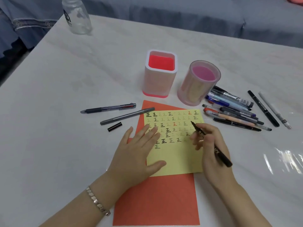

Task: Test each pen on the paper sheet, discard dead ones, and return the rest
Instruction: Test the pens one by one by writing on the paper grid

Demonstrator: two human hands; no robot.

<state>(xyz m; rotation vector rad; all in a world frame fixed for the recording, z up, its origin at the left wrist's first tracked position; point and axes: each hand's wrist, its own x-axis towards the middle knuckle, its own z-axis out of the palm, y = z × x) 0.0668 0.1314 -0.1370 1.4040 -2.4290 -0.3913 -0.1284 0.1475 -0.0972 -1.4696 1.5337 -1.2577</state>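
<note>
Left hand (139, 149) lies flat, pinning the yellow paper sheet (178, 159); right hand (211, 154) grips an uncapped black marker (200, 132), tip near the sheet's right edge; a stroke there may run onto the table (82, 79).

1. Rows of the character "正" on the yellow paper sheet (177, 158); mostly black or grey, two in red
2. White capitals along the black pen (220, 154) over that sheet; only "CK" near its rear end legible
3. Dark print on the clear bottle (77, 17); unreadable
</note>
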